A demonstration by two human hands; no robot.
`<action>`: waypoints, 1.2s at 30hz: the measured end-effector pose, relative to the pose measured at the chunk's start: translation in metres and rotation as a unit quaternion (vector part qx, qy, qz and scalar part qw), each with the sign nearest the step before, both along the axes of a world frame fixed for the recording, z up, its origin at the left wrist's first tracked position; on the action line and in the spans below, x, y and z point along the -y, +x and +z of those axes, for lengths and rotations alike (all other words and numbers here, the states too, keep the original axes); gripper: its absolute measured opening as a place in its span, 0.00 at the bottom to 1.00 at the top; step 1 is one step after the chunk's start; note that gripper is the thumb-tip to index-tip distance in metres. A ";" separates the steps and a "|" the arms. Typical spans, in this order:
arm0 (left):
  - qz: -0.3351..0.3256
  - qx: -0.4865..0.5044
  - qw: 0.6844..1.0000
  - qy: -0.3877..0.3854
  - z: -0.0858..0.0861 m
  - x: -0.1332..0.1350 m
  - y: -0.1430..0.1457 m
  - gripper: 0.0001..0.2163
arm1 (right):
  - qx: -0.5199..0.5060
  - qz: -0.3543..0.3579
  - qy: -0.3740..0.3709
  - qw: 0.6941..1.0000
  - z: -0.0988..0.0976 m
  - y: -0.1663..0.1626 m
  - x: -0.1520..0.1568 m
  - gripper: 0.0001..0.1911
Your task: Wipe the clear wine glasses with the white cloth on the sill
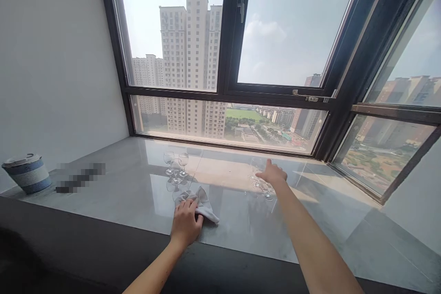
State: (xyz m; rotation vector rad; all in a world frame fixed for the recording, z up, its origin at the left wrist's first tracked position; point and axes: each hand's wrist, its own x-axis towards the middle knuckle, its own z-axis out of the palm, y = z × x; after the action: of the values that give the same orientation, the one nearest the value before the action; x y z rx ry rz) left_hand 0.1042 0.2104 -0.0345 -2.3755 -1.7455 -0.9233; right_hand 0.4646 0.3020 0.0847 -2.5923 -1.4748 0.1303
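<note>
My left hand lies on a white cloth on the grey stone window ledge, fingers curled over it. Just beyond the cloth stand three clear wine glasses close together. My right hand reaches forward to a second group of clear glasses farther right, its forefinger stretched out and the other fingers bent around a glass; how firmly it grips is hard to tell.
A round blue-and-white striped container with a lid sits at the far left of the ledge by the white wall. Large black-framed windows rise behind the ledge. A dark edge runs along the ledge's front.
</note>
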 end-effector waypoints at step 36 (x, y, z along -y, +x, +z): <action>0.002 0.010 1.000 -0.005 0.000 0.000 0.000 0.09 | 0.002 0.010 0.094 0.996 -0.010 -0.033 0.019 0.46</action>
State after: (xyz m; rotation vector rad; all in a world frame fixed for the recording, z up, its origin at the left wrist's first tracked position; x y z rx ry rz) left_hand 0.1046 0.2100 -0.0342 -2.3758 -1.7669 -0.9416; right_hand 0.4320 0.2828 0.0744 -2.4309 -1.4385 -0.0109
